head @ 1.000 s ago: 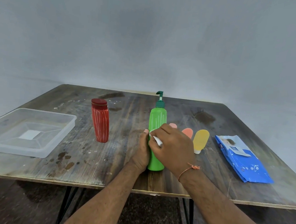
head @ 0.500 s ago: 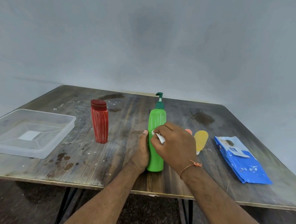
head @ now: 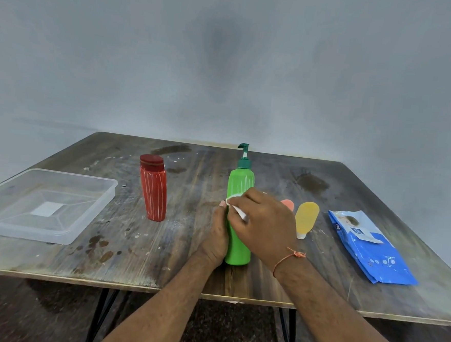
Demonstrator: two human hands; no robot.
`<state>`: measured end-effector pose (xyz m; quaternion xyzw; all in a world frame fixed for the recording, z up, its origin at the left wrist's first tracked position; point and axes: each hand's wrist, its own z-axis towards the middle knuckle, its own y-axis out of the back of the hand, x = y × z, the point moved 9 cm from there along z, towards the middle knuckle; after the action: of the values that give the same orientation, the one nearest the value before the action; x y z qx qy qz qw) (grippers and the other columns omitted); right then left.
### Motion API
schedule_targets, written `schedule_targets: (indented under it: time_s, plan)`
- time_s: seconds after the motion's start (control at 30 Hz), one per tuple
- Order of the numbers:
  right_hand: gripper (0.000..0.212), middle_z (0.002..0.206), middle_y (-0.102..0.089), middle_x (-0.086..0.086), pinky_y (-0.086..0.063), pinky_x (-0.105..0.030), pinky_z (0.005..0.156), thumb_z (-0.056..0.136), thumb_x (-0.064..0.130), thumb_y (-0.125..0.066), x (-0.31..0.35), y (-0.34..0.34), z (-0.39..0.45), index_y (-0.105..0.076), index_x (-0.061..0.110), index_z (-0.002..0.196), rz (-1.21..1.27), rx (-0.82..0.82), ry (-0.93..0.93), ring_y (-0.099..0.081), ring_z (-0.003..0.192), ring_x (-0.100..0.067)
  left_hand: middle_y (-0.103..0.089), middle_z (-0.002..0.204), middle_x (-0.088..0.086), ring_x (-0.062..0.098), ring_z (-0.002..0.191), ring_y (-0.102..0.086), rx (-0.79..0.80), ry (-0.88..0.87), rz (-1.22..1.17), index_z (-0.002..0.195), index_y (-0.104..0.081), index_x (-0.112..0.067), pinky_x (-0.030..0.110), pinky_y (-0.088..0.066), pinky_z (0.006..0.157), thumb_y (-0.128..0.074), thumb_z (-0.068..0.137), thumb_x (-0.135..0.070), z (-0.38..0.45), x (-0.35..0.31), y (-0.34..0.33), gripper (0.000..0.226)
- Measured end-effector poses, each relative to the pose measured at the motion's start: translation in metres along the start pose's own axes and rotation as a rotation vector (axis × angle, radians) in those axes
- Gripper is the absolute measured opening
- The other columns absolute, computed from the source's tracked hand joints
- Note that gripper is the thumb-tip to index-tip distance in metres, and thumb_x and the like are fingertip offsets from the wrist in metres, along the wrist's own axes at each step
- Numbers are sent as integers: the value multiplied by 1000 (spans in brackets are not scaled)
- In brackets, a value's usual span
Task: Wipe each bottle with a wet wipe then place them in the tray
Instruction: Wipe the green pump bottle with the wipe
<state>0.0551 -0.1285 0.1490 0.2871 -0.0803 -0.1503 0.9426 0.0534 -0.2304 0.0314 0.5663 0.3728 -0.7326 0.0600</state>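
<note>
A green pump bottle (head: 241, 182) stands upright near the table's front edge. My left hand (head: 215, 237) grips its lower left side. My right hand (head: 264, 224) holds a white wet wipe (head: 236, 207) against the bottle's front, about midway up. A red bottle (head: 153, 188) with white streaks stands to the left. A yellow bottle (head: 306, 219) and an orange one (head: 288, 204), mostly hidden behind my right hand, lie to the right. The clear plastic tray (head: 82, 225) sits at the far left with nothing in it.
A blue pack of wet wipes (head: 371, 247) lies at the right side of the wooden table (head: 138, 250). A grey wall stands behind the table. Dark floor shows below the front edge.
My right hand has slid the wipe up the green bottle's front from its lower part to about mid-height. My left hand keeps its hold; the bottle stays put.
</note>
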Motion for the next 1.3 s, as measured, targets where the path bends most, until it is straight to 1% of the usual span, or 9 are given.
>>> schedule_targets:
  time_s: [0.2, 0.37, 0.5, 0.67, 0.83, 0.93, 1.07, 1.2, 1.3]
  plan:
    - [7, 89, -71, 6, -50, -34, 55, 92, 27, -75, -7, 10, 7, -81, 26, 95, -16, -71, -53, -67, 70, -21, -80, 92, 7, 15, 87, -76, 9, 17, 13, 111, -69, -10, 29, -63, 76, -18, 115, -35, -1, -1, 4, 58]
    - [9, 87, -69, 8, -51, -35, 55, 91, 30, -73, -1, 4, 4, -81, 28, 93, 5, -6, 8, -66, 71, -19, -79, 84, 1, 8, 82, -75, 20, -6, 44, 107, -66, -9, 25, -61, 72, -19, 115, -32, -3, -2, 0, 53]
    - [8, 91, -70, 7, -52, -36, 56, 92, 28, -74, -11, 8, 9, -81, 25, 96, 7, -59, -61, -67, 71, -21, -80, 90, 6, 15, 84, -76, 17, 22, 48, 111, -69, -10, 29, -63, 74, -17, 114, -38, -3, -1, 3, 59]
    - [12, 90, -72, 8, -54, -35, 59, 93, 32, -71, 1, 1, 7, -82, 27, 97, 23, 15, 21, -68, 74, -20, -74, 99, 8, 13, 92, -72, -33, -7, 25, 117, -63, -4, 26, -61, 80, -22, 115, -28, -1, -2, 3, 47]
    - [8, 90, -73, 6, -53, -34, 59, 91, 27, -76, -15, 8, 12, -81, 25, 96, 11, -62, -62, -68, 73, -21, -80, 85, 5, 13, 77, -76, 8, 38, 48, 108, -71, -11, 28, -62, 70, -18, 114, -38, -1, 1, 2, 60]
    - [11, 92, -73, 7, -54, -35, 60, 94, 28, -74, -12, 4, 12, -82, 27, 101, 34, -44, -29, -68, 76, -20, -80, 88, 6, 15, 82, -76, 7, 26, 26, 104, -73, -16, 30, -63, 74, -17, 114, -37, -1, 0, 2, 61]
    - [10, 88, -73, 10, -53, -35, 59, 90, 33, -73, -13, 5, 7, -82, 31, 93, 43, -1, -20, -66, 75, -18, -81, 94, 3, 12, 91, -77, 39, 10, 25, 111, -69, -14, 32, -62, 82, -16, 114, -38, -2, -1, -2, 58]
    - [10, 90, -72, 8, -54, -38, 57, 92, 34, -70, -29, 10, 10, -80, 30, 94, 34, -80, -132, -68, 75, -23, -79, 98, 13, 23, 86, -75, 65, 27, 48, 113, -75, -18, 39, -61, 78, -26, 99, -60, -2, 0, -2, 66]
    - [11, 93, -71, 10, -54, -36, 59, 95, 36, -71, -24, 2, 9, -81, 32, 100, 70, -18, -72, -68, 78, -20, -80, 98, 9, 18, 89, -77, 57, 27, 6, 115, -71, -15, 33, -63, 78, -22, 108, -50, -1, 2, -2, 61]
